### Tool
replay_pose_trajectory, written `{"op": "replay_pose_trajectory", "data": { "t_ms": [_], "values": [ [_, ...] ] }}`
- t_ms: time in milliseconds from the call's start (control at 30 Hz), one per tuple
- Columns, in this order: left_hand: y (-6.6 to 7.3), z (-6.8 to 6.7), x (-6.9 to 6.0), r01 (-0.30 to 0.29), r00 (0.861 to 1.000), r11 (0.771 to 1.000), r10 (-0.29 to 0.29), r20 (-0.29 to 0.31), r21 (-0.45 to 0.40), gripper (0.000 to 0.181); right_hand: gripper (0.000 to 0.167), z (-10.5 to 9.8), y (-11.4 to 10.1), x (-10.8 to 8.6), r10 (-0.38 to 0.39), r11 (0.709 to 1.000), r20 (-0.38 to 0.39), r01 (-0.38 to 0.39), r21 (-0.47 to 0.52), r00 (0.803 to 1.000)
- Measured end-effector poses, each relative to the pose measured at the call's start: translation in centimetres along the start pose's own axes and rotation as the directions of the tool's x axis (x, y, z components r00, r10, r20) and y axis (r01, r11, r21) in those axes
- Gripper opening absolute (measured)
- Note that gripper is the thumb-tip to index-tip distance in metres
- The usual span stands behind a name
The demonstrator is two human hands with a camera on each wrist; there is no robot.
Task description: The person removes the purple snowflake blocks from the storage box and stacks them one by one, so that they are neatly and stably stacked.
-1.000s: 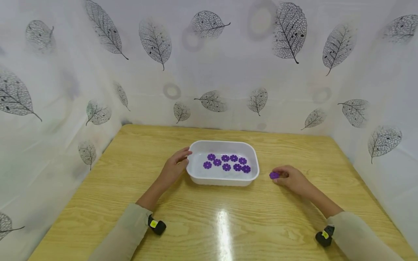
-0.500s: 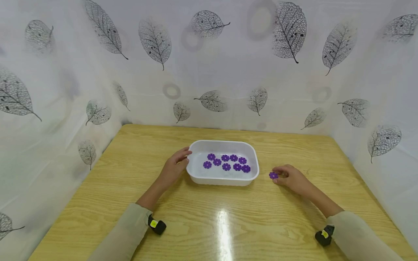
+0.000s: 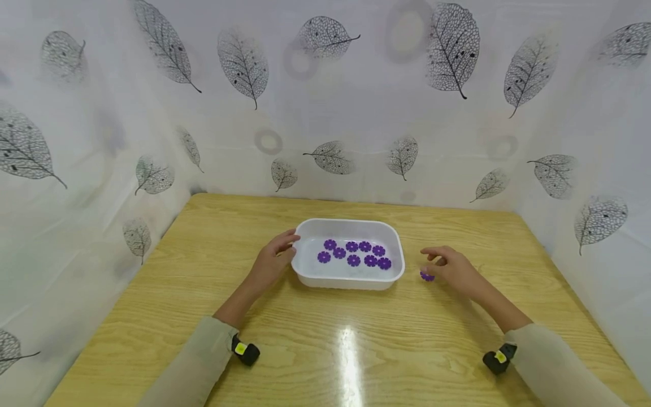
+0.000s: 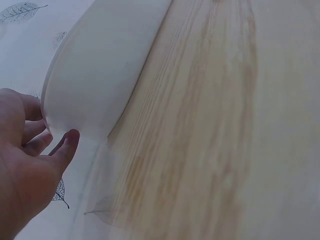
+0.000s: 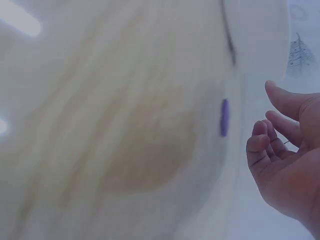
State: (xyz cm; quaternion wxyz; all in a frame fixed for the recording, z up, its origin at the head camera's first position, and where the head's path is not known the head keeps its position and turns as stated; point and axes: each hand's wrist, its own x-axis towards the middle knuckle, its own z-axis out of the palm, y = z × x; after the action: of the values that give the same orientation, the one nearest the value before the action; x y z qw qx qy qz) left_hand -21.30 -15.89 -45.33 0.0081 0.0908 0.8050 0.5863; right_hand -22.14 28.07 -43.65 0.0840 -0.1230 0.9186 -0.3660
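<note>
The left hand [image 3: 268, 265] grips the left end of a white tray [image 3: 348, 284]; in the left wrist view this hand [image 4: 27, 162] has its fingertips and thumb at the tray's end wall [image 4: 102, 65]. Several purple flower-shaped discs [image 3: 353, 260] lie inside the tray. Right of the tray, one more purple disc [image 3: 428, 277] rests on the table under the fingers of the right hand [image 3: 456, 275], partly covered by them. From the right wrist, the disc [image 5: 224, 117] shows edge-on, apart from the right hand [image 5: 290, 155], whose thumb and fingers are parted and hold nothing.
A wooden table [image 3: 300, 339] carries the tray. White cloth [image 3: 356, 113] printed with grey leaves hangs behind the table and along both its sides. Each wrist bears a small black device, the left one [image 3: 247, 353] and the right one [image 3: 495, 362].
The right hand has let go of the purple disc and risen slightly, its fingers spreading; the disc stays on the table. The left hand and tray have not visibly moved.
</note>
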Motion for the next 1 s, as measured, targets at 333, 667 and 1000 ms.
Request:
{"op": "replay_pose_trajectory", "data": {
  "t_ms": [333,667,1000],
  "values": [
    [-0.2,0.1,0.2,0.033,0.999,0.999,-0.033,0.016,-0.006,0.040,0.055,-0.2,-5.1,2.1,-0.068,0.996,0.001,0.067,0.057,0.998],
    [0.0,0.0,0.0,0.011,1.000,1.000,-0.011,0.000,-0.007,0.038,0.052,2.0,-9.0,4.6,-0.139,0.985,0.048,0.132,0.114,0.989],
    [-0.3,-0.1,0.1,-0.013,1.000,1.000,0.013,-0.008,-0.004,0.037,0.050,5.4,-10.2,7.4,-0.207,0.972,0.123,0.189,0.143,0.971]
  ]
}}
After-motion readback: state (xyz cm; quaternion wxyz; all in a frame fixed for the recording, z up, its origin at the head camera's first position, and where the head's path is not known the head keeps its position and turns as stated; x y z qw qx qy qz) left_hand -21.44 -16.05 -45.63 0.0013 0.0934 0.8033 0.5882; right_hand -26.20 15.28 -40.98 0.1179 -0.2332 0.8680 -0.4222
